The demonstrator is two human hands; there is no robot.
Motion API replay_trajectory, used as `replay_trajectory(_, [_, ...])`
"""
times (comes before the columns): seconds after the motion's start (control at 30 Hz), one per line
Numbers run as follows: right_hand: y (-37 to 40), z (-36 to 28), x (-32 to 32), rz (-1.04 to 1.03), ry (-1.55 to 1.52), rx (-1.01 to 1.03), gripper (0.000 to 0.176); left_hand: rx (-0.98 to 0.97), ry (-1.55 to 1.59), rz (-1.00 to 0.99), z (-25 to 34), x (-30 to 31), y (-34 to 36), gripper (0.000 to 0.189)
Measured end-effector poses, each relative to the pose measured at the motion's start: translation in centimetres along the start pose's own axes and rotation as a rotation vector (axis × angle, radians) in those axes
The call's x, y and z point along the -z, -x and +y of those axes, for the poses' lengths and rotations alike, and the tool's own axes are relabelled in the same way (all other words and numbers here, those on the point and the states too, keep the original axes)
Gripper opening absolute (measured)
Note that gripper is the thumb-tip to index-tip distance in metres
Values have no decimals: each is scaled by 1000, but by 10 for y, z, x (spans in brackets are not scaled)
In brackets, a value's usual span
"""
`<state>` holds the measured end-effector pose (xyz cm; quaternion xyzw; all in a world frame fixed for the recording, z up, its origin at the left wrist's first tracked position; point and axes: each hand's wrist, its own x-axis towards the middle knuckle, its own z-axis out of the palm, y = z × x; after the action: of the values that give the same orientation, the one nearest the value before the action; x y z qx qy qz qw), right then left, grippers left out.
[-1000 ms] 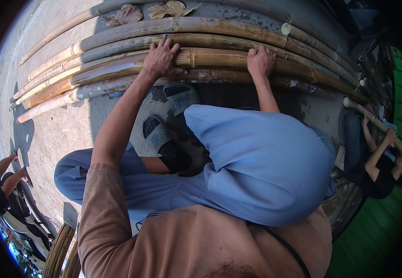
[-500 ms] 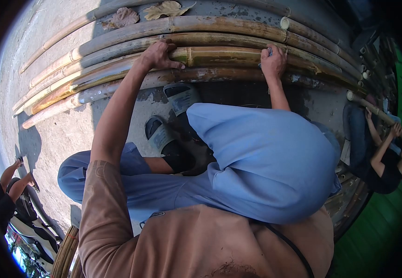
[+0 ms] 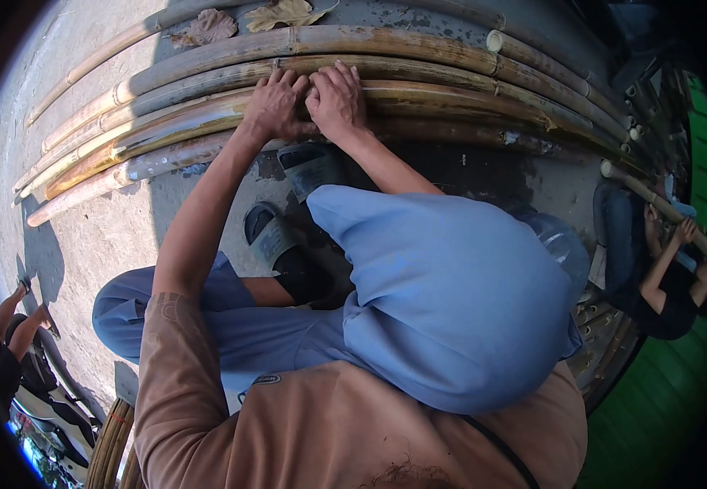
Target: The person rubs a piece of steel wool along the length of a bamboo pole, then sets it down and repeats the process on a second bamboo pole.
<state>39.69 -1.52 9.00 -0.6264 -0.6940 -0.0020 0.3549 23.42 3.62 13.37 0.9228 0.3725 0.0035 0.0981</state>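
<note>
Several long bamboo poles lie side by side on the ground across the top of the view. My left hand point(image 3: 274, 107) is wrapped over the wet, yellow-brown bamboo pole point(image 3: 182, 121), fingers on its far side and thumb on the near side. Right beside it, my right hand point(image 3: 337, 101) curls over the same pole, fingers close together. Whether a small thing is under the right palm is hidden. Another pole point(image 3: 443, 130) runs just below both hands, nearer my feet.
Two dry leaves point(image 3: 284, 14) lie beyond the poles. My sandals point(image 3: 270, 232) and blue-clad knee point(image 3: 451, 285) are below the hands. At right, a person point(image 3: 670, 285) holds a bamboo pole point(image 3: 655, 200). Another person's legs point(image 3: 23, 322) and a motorbike point(image 3: 56, 391) are at left.
My right hand has slid left along the pole to sit beside my left hand; a bluish bit seen at its fingers no longer shows. My left hand stays near its place.
</note>
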Motion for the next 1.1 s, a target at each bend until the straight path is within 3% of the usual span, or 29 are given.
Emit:
replay_trajectory(0.1, [6,34,34,8,-10,-5,24,57,-33,31,5,-3,-3,91])
replay_trajectory(0.2, [23,114,82,157,195,-170,26,18,-48,-15,-2,-8,-9,89])
replay_trajectory(0.27, [29,176,125,162,287,-325,26,-78,-7,-81,-18,-11,-22,89])
replay_trajectory(0.37, [42,264,170,237,487,-474,29,-72,20,-208,-20,6,-41,88])
replay_trajectory(0.4, [41,269,184,222,538,-537,29,-57,17,-267,-20,8,-43,89])
replay_trajectory(0.47, [39,271,182,231,622,-549,28,-64,40,-185,-19,5,-38,90])
replay_trajectory(0.53, [33,246,150,217,591,-440,27,-71,48,-134,-20,2,-35,91])
replay_trajectory(0.67, [-1,86,54,117,207,-181,21,-77,47,-120,-23,-7,-33,91])
replay_trajectory(0.8, [-6,3,6,-12,57,2,27,-80,70,-30,-28,-17,-35,92])
replay_trajectory(0.93, [3,51,34,91,97,-58,24,26,59,10,-13,-9,-10,100])
replay_trajectory(1.03, [14,134,89,139,309,-281,25,54,-44,130,-8,-13,4,98])
replay_trajectory(1.1, [24,206,134,110,450,-451,29,96,-39,7,-3,-8,1,98])
